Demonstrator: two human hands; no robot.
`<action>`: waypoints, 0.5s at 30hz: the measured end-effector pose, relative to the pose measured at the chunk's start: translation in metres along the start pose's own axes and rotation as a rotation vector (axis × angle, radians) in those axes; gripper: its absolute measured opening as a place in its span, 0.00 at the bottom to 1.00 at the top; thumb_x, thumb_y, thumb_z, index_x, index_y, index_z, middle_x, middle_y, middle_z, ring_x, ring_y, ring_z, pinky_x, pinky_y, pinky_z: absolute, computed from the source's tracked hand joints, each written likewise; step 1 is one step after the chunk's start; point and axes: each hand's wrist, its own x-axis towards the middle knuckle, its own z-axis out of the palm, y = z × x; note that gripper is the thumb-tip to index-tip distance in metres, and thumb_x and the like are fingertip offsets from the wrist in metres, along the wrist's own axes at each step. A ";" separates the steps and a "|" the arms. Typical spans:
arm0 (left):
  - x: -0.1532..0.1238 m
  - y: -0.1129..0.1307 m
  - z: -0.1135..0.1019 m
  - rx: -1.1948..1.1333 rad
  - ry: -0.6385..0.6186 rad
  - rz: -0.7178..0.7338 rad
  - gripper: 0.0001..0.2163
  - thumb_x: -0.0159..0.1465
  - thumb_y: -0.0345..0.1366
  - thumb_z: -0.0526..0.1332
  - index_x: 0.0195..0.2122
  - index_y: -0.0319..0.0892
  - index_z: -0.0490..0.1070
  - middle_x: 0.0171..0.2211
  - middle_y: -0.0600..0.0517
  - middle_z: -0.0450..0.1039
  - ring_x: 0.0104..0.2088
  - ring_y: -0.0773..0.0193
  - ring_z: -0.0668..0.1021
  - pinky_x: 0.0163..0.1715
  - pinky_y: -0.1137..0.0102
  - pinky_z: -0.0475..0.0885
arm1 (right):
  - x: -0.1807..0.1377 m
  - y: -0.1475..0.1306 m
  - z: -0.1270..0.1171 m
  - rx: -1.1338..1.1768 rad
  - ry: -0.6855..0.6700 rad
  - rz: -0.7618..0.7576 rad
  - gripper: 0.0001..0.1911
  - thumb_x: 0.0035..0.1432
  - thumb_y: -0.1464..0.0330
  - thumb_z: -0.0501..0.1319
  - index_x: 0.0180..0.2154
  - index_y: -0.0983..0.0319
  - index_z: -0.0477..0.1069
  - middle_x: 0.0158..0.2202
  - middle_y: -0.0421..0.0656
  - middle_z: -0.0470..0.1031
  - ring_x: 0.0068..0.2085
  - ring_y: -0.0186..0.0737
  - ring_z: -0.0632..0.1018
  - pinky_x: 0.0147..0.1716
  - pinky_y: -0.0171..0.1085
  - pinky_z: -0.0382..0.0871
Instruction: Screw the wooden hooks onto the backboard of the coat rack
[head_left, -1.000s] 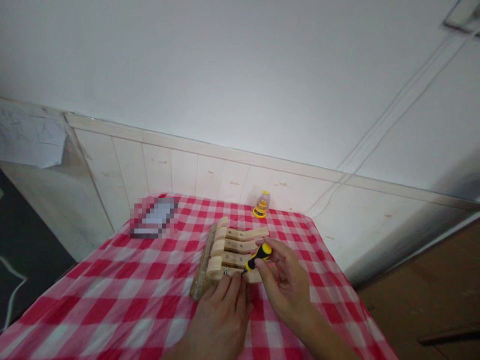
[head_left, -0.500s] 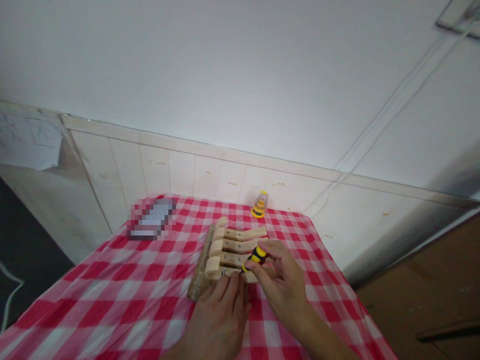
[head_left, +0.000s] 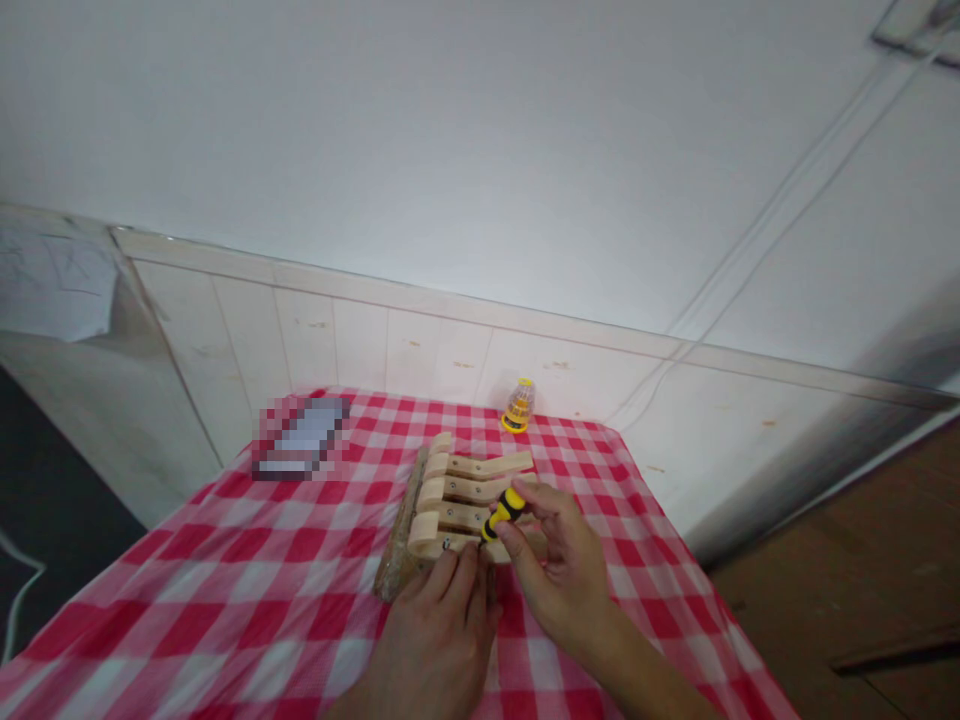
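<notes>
A pale wooden rack (head_left: 457, 500) with several curved hooks screwed to a backing strip lies on the red-and-white checked tablecloth (head_left: 247, 580). My right hand (head_left: 559, 565) is closed round a small yellow-and-black screwdriver (head_left: 504, 511), whose tip points down-left at the nearest hook. My left hand (head_left: 439, 630) rests on the near end of the rack, fingers together and pressed flat against the nearest hook beside the screwdriver tip.
A small yellow-and-clear bit holder (head_left: 518, 405) stands at the table's far edge by the white panelled wall. A blurred flat object (head_left: 300, 440) lies at the far left of the cloth. The table's right edge drops to a brown floor.
My right hand and the screwdriver have shifted slightly left and closer to the nearest hook. The left hand stays on the rack.
</notes>
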 end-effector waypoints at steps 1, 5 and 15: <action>0.000 0.000 0.000 -0.001 0.000 -0.001 0.12 0.71 0.31 0.56 0.50 0.37 0.77 0.51 0.38 0.79 0.49 0.47 0.80 0.42 0.57 0.77 | 0.001 0.000 0.001 0.001 0.011 -0.009 0.22 0.64 0.74 0.63 0.57 0.51 0.68 0.46 0.44 0.80 0.44 0.41 0.84 0.42 0.38 0.81; 0.001 0.000 -0.002 -0.009 0.026 -0.022 0.13 0.73 0.32 0.54 0.50 0.37 0.77 0.51 0.39 0.80 0.48 0.50 0.80 0.43 0.59 0.76 | 0.002 0.002 0.005 0.019 0.063 0.004 0.20 0.63 0.73 0.66 0.54 0.52 0.69 0.44 0.42 0.79 0.41 0.39 0.82 0.40 0.37 0.80; 0.001 0.000 -0.002 0.009 0.027 -0.031 0.14 0.72 0.30 0.54 0.51 0.37 0.77 0.51 0.40 0.79 0.50 0.50 0.79 0.48 0.57 0.75 | 0.011 -0.009 -0.002 -0.070 -0.012 -0.050 0.23 0.64 0.74 0.64 0.58 0.52 0.70 0.48 0.44 0.80 0.46 0.41 0.82 0.46 0.39 0.80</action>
